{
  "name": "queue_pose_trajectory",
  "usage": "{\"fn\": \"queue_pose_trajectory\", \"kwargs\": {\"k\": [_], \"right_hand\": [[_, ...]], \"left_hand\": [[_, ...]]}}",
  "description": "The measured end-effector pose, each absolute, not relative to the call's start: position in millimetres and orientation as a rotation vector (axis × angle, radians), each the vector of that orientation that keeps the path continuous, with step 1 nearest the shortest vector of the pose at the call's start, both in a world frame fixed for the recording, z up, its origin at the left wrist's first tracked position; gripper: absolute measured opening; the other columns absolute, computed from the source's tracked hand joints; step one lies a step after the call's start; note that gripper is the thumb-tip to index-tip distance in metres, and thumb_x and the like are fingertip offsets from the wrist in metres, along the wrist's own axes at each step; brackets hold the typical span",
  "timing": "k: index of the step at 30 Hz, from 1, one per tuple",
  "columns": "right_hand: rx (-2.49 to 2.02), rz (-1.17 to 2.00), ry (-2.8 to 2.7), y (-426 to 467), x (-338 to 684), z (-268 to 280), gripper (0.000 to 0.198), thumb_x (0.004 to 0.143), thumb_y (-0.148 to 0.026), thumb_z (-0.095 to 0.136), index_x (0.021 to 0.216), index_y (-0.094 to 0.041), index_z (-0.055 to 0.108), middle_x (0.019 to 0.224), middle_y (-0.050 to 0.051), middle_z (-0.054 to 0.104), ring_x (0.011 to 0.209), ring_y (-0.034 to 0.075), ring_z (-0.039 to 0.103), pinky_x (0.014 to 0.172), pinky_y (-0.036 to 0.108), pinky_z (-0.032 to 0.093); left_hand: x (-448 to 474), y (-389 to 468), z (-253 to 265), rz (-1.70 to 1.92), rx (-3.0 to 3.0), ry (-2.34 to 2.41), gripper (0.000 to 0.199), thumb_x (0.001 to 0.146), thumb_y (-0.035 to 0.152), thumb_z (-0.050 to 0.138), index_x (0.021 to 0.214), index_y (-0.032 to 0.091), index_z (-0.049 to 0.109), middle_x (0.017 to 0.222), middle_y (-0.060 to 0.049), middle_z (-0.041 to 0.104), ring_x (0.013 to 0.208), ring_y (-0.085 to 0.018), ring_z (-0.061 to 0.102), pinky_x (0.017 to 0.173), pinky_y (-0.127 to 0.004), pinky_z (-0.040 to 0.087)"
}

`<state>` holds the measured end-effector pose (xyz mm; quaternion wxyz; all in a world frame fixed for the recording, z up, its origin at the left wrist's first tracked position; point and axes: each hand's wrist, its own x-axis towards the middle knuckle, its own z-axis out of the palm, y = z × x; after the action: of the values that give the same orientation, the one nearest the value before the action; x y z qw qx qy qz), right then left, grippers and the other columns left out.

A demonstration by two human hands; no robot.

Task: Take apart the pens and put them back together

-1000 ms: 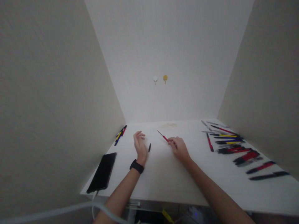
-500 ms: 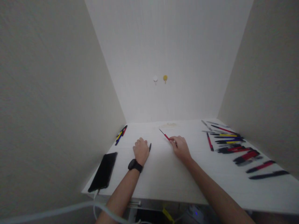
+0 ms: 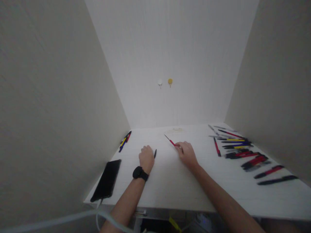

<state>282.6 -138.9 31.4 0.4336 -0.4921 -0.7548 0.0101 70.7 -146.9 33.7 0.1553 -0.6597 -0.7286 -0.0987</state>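
Observation:
My left hand (image 3: pixel 146 158), a black watch on its wrist, is curled closed over the white table. A dark tapered pen piece (image 3: pixel 155 153) pokes out at its thumb side; the rest is hidden by the hand. To the right, my right hand (image 3: pixel 186 153) pinches a red pen barrel (image 3: pixel 172 142) between thumb and fingertips. A thin dark refill (image 3: pixel 167 137) sticks out of the barrel's far end, pointing up and left. The two hands are apart, with bare tabletop between them.
Many pens (image 3: pixel 243 155), red, black, yellow, blue and clear, lie along the right side. A small bunch of pens (image 3: pixel 125 141) rests at the left wall. A black phone (image 3: pixel 107 179) with a white cable (image 3: pixel 73 216) lies front left. Two hooks (image 3: pixel 170 81) are on the back wall.
The view has shifted very slightly. Both hands keep nearly the same place, and the red barrel with its refill stays in my right hand.

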Motion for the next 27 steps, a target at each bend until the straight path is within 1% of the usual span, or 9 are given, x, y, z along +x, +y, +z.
{"fn": "queue_pose_trajectory", "kwargs": {"k": [3, 5, 8, 9, 12, 15, 18, 23, 27], "right_hand": [[-1.228, 0.028, -1.884, -138.7, 282.7, 31.0, 0.018, 0.091, -0.024, 0.047, 0.092, -0.016, 0.064, 0.087, 0.008, 0.067, 0.084, 0.022, 0.055, 0.078, 0.034, 0.036], [-1.228, 0.034, -1.888, -138.5, 283.0, 30.7, 0.018, 0.091, -0.023, 0.047, 0.092, -0.016, 0.064, 0.086, 0.008, 0.067, 0.083, 0.022, 0.055, 0.078, 0.034, 0.036], [-1.225, 0.055, -1.902, -138.9, 283.5, 30.7, 0.017, 0.090, -0.023, 0.048, 0.092, -0.018, 0.064, 0.088, 0.007, 0.067, 0.084, 0.022, 0.054, 0.078, 0.034, 0.036], [-1.223, 0.062, -1.909, -139.3, 283.6, 30.9, 0.017, 0.090, -0.023, 0.048, 0.092, -0.018, 0.064, 0.088, 0.007, 0.067, 0.084, 0.022, 0.054, 0.078, 0.034, 0.035], [-1.223, 0.070, -1.931, -140.3, 283.4, 31.3, 0.016, 0.090, -0.022, 0.048, 0.092, -0.019, 0.064, 0.090, 0.006, 0.068, 0.086, 0.022, 0.053, 0.079, 0.034, 0.034], [-1.245, 0.068, -1.950, -140.1, 283.0, 31.5, 0.016, 0.090, -0.022, 0.049, 0.090, -0.019, 0.065, 0.088, 0.006, 0.068, 0.086, 0.022, 0.052, 0.079, 0.034, 0.033], [-1.264, 0.073, -1.966, -139.3, 282.9, 31.4, 0.015, 0.089, -0.022, 0.051, 0.089, -0.020, 0.066, 0.087, 0.006, 0.068, 0.085, 0.021, 0.052, 0.077, 0.034, 0.032], [-1.276, 0.056, -1.975, -140.0, 283.3, 31.7, 0.016, 0.089, -0.021, 0.051, 0.088, -0.020, 0.066, 0.086, 0.006, 0.068, 0.085, 0.021, 0.052, 0.077, 0.034, 0.031], [-1.283, 0.058, -1.993, -141.1, 283.0, 31.8, 0.016, 0.089, -0.021, 0.051, 0.089, -0.020, 0.067, 0.087, 0.006, 0.068, 0.086, 0.021, 0.052, 0.077, 0.033, 0.031]], "left_hand": [[69.7, -146.1, 36.2, -0.290, -1.933, -2.096, 0.025, 0.090, 0.007, 0.029, 0.099, 0.009, 0.053, 0.098, -0.016, 0.057, 0.092, -0.025, 0.058, 0.067, -0.030, 0.043], [68.1, -143.6, 38.2, -0.381, -1.988, -2.134, 0.022, 0.091, 0.011, 0.031, 0.100, 0.011, 0.051, 0.094, -0.014, 0.059, 0.087, -0.024, 0.059, 0.065, -0.029, 0.041], [66.0, -138.9, 40.6, -0.678, -2.074, -2.168, 0.019, 0.095, 0.020, 0.031, 0.101, 0.016, 0.049, 0.080, -0.007, 0.061, 0.073, -0.021, 0.059, 0.062, -0.028, 0.037], [65.8, -137.7, 41.2, -0.799, -2.094, -2.149, 0.019, 0.095, 0.022, 0.031, 0.100, 0.017, 0.048, 0.078, -0.005, 0.061, 0.072, -0.020, 0.059, 0.062, -0.028, 0.036], [67.5, -136.2, 42.7, -1.106, -2.113, -2.034, 0.017, 0.095, 0.023, 0.033, 0.100, 0.020, 0.049, 0.082, -0.003, 0.063, 0.076, -0.018, 0.059, 0.065, -0.027, 0.037], [70.5, -137.4, 44.5, -1.296, -2.155, -1.937, 0.019, 0.093, 0.021, 0.036, 0.104, 0.021, 0.052, 0.092, -0.004, 0.066, 0.085, -0.018, 0.061, 0.072, -0.027, 0.039], [72.5, -139.4, 46.9, -1.361, -2.183, -1.893, 0.021, 0.094, 0.023, 0.036, 0.103, 0.021, 0.055, 0.095, -0.004, 0.068, 0.089, -0.018, 0.061, 0.076, -0.028, 0.041], [74.0, -143.1, 50.9, -1.358, -2.140, -1.847, 0.020, 0.093, 0.026, 0.039, 0.094, 0.022, 0.059, 0.092, -0.002, 0.068, 0.088, -0.018, 0.061, 0.076, -0.028, 0.041], [74.8, -144.5, 52.1, -1.365, -2.120, -1.810, 0.021, 0.092, 0.024, 0.039, 0.093, 0.021, 0.060, 0.092, -0.003, 0.067, 0.088, -0.018, 0.060, 0.078, -0.029, 0.041]]}}
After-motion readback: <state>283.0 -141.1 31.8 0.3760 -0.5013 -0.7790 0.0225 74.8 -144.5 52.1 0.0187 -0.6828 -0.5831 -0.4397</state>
